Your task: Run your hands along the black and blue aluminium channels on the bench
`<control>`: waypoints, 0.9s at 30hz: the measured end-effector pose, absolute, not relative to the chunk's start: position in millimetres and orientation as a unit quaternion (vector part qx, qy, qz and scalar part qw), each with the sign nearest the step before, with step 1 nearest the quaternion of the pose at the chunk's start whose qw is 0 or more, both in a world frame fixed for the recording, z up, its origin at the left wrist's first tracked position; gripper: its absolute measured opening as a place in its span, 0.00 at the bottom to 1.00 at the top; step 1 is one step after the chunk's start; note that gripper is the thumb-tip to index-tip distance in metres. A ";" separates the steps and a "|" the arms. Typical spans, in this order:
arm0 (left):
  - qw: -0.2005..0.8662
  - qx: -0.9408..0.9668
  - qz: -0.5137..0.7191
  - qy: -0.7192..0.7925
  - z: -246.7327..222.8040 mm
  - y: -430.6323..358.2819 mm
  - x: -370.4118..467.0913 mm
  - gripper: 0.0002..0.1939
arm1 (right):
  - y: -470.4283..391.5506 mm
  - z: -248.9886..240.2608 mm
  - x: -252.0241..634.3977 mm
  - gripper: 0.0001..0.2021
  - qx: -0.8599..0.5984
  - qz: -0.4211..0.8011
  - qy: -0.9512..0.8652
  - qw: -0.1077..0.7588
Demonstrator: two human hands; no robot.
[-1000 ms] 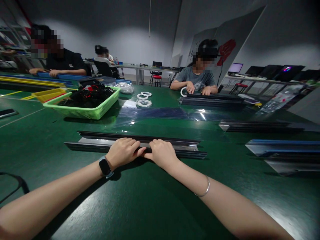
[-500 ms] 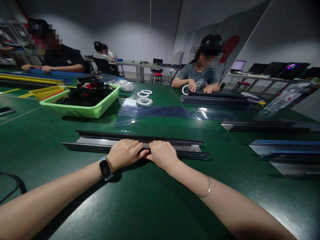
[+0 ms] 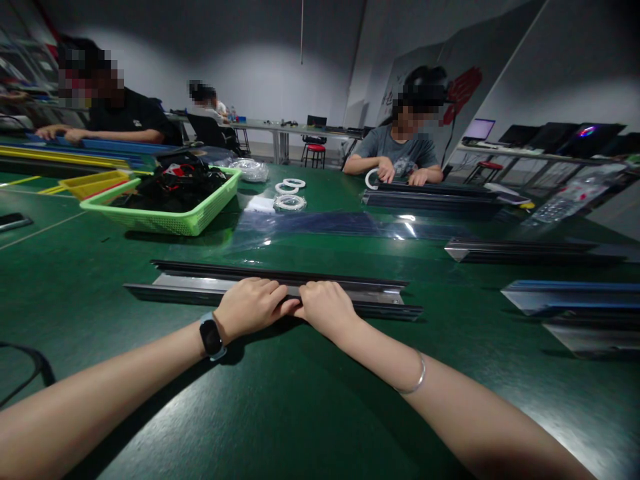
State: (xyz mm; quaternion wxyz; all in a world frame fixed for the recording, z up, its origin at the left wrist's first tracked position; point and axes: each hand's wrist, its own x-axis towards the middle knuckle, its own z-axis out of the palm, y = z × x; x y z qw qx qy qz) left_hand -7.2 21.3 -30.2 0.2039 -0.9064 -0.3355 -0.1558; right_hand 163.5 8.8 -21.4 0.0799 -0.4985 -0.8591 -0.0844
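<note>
A long black channel-shaped profile (image 3: 175,292) with a silvery inner face lies lengthwise across the green table (image 3: 320,413) in front of me. My left hand (image 3: 253,303) is closed over its near edge around the middle, fingers reaching into the channel. Beside it my right hand (image 3: 327,308) grips the same edge, the two thumbs almost touching. Whether anything small sits under the fingertips is hidden. The profile's ends stick out free on both sides of my hands.
A green basket (image 3: 200,217) of dark items stands back left, near white tape rolls (image 3: 289,202) and clear plastic film (image 3: 320,225). More profiles (image 3: 575,293) lie at right. Across the table, a co-worker's hands (image 3: 400,173) rest at another profile; a second person sits far left.
My hands and the profile stay practically in place; the view shifts very slightly. At far left, the co-worker's hands have moved a little further left along the blue pieces.
</note>
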 end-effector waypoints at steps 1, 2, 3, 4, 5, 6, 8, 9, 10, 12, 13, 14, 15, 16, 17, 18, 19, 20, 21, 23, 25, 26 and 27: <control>0.203 -0.906 -0.158 -0.335 -30.0 21.3 -7.2 0.16 | 8.9 -20.9 163.4 0.15 -0.499 -0.082 -0.859 0.077; 0.202 -0.907 -0.161 -0.334 -29.8 21.3 -7.2 0.16 | 8.9 -20.5 163.3 0.15 -0.500 -0.079 -0.859 0.074; 0.200 -0.907 -0.163 -0.333 -29.7 21.2 -7.2 0.17 | 8.6 -20.1 163.3 0.15 -0.502 -0.076 -0.859 0.071; 0.197 -0.908 -0.165 -0.332 -29.5 21.1 -7.1 0.17 | 8.0 -19.9 163.4 0.15 -0.504 -0.074 -0.858 0.068; 0.195 -0.908 -0.167 -0.332 -29.5 20.9 -7.1 0.17 | 7.3 -19.8 163.6 0.15 -0.507 -0.072 -0.856 0.068; 0.193 -0.908 -0.168 -0.332 -29.4 20.6 -7.1 0.16 | 6.3 -19.9 163.9 0.15 -0.509 -0.070 -0.855 0.069; 0.189 -0.908 -0.172 -0.332 -29.3 20.0 -7.0 0.16 | 4.2 -20.3 164.5 0.14 -0.508 -0.069 -0.855 0.081; 0.187 -0.908 -0.175 -0.330 -29.2 19.7 -7.0 0.16 | 3.3 -20.6 164.8 0.14 -0.505 -0.069 -0.856 0.087; 0.186 -0.909 -0.178 -0.328 -29.1 19.4 -7.1 0.16 | 2.7 -20.8 165.1 0.13 -0.500 -0.070 -0.858 0.093; 0.185 -0.910 -0.181 -0.323 -28.6 18.9 -7.1 0.15 | 2.3 -20.9 165.6 0.11 -0.488 -0.069 -0.865 0.097; 0.186 -0.911 -0.179 -0.321 -28.4 18.7 -7.2 0.15 | 2.5 -20.8 165.7 0.10 -0.483 -0.069 -0.868 0.096; 0.187 -0.912 -0.175 -0.321 -28.2 18.7 -7.3 0.14 | 3.1 -20.8 165.8 0.10 -0.479 -0.068 -0.870 0.093; 0.188 -0.913 -0.171 -0.321 -28.1 18.7 -7.4 0.14 | 3.8 -20.7 165.9 0.10 -0.477 -0.067 -0.872 0.090; 0.188 -0.913 -0.166 -0.320 -28.1 18.7 -7.5 0.14 | 4.6 -20.6 165.8 0.10 -0.476 -0.066 -0.873 0.086; 0.189 -0.914 -0.163 -0.320 -28.1 18.8 -7.6 0.13 | 5.4 -20.5 165.7 0.10 -0.475 -0.066 -0.874 0.083; 0.189 -0.915 -0.161 -0.319 -28.1 18.9 -7.6 0.13 | 6.0 -20.5 165.6 0.10 -0.474 -0.066 -0.874 0.080; 0.189 -0.915 -0.162 -0.319 -28.1 19.0 -7.6 0.13 | 6.3 -20.6 165.4 0.10 -0.473 -0.066 -0.875 0.078; 0.189 -0.914 -0.163 -0.320 -28.1 19.0 -7.5 0.13 | 6.4 -20.9 165.2 0.10 -0.472 -0.066 -0.876 0.076; 0.189 -0.913 -0.166 -0.322 -27.9 19.0 -7.2 0.13 | 6.2 -21.2 165.0 0.10 -0.473 -0.066 -0.875 0.078; 0.187 -0.909 -0.173 -0.331 -27.3 18.7 -6.6 0.14 | 5.1 -22.1 164.9 0.10 -0.475 -0.068 -0.873 0.088; 0.181 -0.905 -0.178 -0.342 -26.6 18.4 -5.8 0.14 | 3.8 -23.1 165.1 0.09 -0.472 -0.073 -0.872 0.103; 0.177 -0.904 -0.180 -0.346 -26.4 18.2 -5.5 0.14 | 3.2 -23.5 165.2 0.09 -0.469 -0.077 -0.873 0.110; 0.175 -0.903 -0.181 -0.349 -26.3 18.1 -5.3 0.14 | 2.9 -23.8 165.5 0.09 -0.465 -0.081 -0.874 0.115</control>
